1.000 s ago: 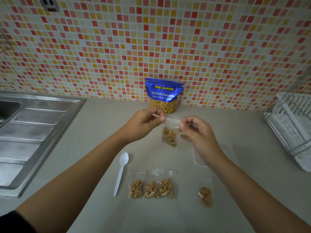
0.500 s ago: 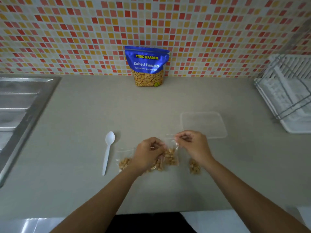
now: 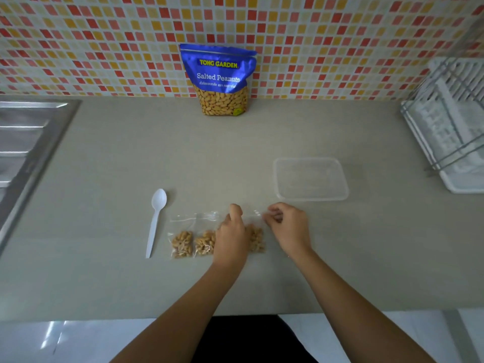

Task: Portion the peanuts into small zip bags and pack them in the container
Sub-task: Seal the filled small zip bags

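Head view: since before, left hand (image 3: 231,237) now flattens zip bag (image 3: 255,238).

Filled zip bags (image 3: 192,241) in a row; clear container (image 3: 310,178) beyond, empty.

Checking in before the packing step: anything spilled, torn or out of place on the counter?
Nothing stands out. No loose peanuts show on the counter; the filled zip bags lie in a row, the peanut pouch stands upright against the wall, and the spoon lies clear. The container holds no bags yet.
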Demonstrator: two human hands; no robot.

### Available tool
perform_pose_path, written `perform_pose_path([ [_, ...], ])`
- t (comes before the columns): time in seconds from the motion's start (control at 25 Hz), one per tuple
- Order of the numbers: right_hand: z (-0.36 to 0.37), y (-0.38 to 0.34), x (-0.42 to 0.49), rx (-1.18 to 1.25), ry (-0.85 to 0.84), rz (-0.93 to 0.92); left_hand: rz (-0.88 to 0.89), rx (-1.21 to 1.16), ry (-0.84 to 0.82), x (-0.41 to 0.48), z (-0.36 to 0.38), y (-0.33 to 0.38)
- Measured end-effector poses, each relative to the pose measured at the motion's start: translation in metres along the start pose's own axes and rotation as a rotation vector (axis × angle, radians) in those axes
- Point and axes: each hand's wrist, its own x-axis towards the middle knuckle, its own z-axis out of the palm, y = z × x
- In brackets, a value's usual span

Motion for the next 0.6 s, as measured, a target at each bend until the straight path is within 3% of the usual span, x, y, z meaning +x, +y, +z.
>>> perform_pose_path([
  [0.2, -0.045, 0.032, -0.014, 0.106, 0.308, 0.132, 0.139, -0.063, 0.071, 0.004, 0.006, 0.015],
  [0.4, -0.048, 0.057, -0.015, 0.030, 0.154, 0.309, 0.005, -0.006, -0.165, 0.009, 0.034, 0.045],
  [0.6, -0.043, 0.055, -0.010, 0.036, 0.108, 0.364, -0.164, -0.090, -0.202, 0.006, 0.045, 0.063],
])
